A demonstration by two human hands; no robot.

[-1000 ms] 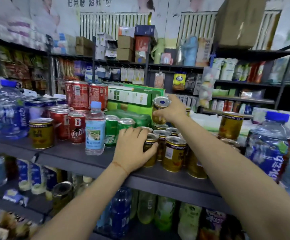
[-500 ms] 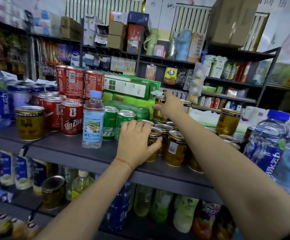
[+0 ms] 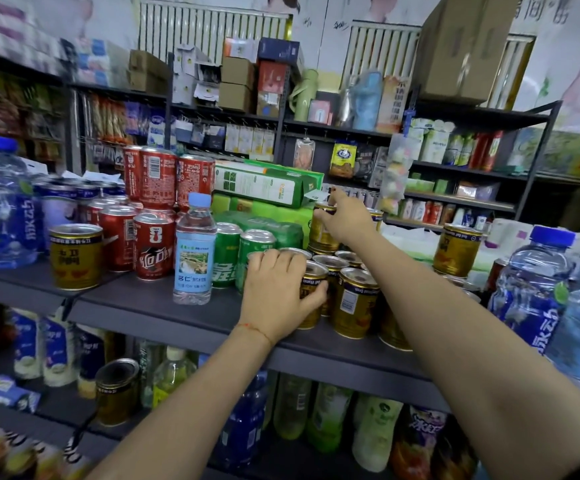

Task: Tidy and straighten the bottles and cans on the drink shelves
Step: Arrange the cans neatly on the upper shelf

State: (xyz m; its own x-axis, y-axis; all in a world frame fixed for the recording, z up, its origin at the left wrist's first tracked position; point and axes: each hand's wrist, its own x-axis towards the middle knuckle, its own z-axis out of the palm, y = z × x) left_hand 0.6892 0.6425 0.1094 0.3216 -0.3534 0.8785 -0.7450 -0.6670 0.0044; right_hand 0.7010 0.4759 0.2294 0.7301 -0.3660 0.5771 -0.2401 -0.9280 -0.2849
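Note:
A cluster of gold cans (image 3: 354, 303) stands on the dark shelf (image 3: 164, 317) in the middle. My left hand (image 3: 278, 296) is wrapped around the front-left gold can (image 3: 311, 299) of that cluster. My right hand (image 3: 345, 218) reaches further back and rests on a raised gold can (image 3: 319, 233) stacked on top of the others, fingers around its rim. Two green cans (image 3: 228, 256) and a small water bottle (image 3: 193, 251) stand just left of my left hand. Red cans (image 3: 151, 247) are stacked further left.
A lone gold can (image 3: 75, 256) stands at the left, another (image 3: 456, 249) at the right. Large blue-capped water bottles (image 3: 532, 289) flank both ends. Green cartons (image 3: 264, 185) lie behind the cans. The lower shelf holds several bottles (image 3: 326, 417) and a tipped can (image 3: 117, 389).
My right hand has set the raised gold can down onto the stack at the back and slid toward its top. The left hand stays on the front can. The view shifted slightly.

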